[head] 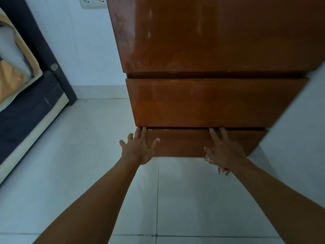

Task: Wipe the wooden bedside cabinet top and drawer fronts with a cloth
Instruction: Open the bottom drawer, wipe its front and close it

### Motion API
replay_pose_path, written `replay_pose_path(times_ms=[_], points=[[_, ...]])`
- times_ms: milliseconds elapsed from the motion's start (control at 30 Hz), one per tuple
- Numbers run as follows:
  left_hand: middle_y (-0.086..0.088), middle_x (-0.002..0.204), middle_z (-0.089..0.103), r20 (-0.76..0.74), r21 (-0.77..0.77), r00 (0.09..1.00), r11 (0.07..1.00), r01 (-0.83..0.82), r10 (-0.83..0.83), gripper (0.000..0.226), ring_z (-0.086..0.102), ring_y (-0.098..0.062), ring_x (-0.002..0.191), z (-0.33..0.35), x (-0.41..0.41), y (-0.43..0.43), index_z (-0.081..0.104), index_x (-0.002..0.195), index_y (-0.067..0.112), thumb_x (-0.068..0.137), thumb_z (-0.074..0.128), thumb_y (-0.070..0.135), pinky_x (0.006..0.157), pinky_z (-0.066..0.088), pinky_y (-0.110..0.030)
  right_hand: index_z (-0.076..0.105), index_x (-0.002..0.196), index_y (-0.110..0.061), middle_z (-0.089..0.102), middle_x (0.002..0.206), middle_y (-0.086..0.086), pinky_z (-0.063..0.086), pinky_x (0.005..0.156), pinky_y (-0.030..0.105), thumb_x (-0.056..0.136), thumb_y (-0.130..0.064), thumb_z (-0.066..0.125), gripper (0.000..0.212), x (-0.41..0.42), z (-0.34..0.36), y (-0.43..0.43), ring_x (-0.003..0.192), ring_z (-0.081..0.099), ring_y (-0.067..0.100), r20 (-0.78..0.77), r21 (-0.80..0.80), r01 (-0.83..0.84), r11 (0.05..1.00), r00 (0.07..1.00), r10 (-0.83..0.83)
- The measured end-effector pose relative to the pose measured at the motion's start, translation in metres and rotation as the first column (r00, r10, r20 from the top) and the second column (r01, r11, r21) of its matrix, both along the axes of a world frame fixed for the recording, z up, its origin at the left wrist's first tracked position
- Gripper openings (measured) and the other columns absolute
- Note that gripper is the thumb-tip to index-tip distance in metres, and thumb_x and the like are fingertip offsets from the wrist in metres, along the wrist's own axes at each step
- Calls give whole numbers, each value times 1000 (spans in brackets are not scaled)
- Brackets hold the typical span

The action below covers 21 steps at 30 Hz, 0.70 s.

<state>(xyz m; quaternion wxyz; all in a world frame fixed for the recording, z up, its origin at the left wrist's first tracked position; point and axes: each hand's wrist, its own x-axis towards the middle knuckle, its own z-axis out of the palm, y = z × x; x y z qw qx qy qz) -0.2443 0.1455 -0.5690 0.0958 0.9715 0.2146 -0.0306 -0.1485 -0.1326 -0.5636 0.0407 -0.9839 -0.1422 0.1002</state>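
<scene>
Where the glossy brown wooden bedside cabinet (211,32) stands, cut off by the frame, pale floor tiles (105,191) lie open before it. On its lowest drawer front (182,145) the left hand (139,148) spreads wide; the right hand (225,152) holds a red-and-white patterned cloth (223,170), mostly hidden under its palm.

No text, label or number can be read. The red-and-white print on the cloth (224,170), just below the cabinet (211,103), is too small to make out.
</scene>
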Motion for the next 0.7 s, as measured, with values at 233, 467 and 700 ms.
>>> replay_pose_path(times_ms=[233,467,700], points=[[1,157,28,-10,31,1000,999,-15,16,89,37,-35,138,12,1,-3,23,152,32,82,20,87,105,30,-68,8,161,-35,14,157,5,49,102,48,100,-60,40,73,10,10,-4,123,54,43,-4,-48,-34,998,999,33],[1,154,30,-42,62,999,998,-6,9,92,37,-34,137,19,-1,0,28,150,33,79,18,90,104,32,-67,4,161,-33,21,148,6,50,100,47,99,-60,42,78,13,12,-7,123,54,37,-14,-70,-72,995,997,71],[2,157,28,-67,66,998,998,20,-16,94,37,-34,137,26,-3,0,27,152,33,78,17,90,106,32,-67,2,162,-33,21,149,5,49,100,44,98,-61,43,81,17,15,-11,128,51,33,-47,-92,-90,992,995,86]])
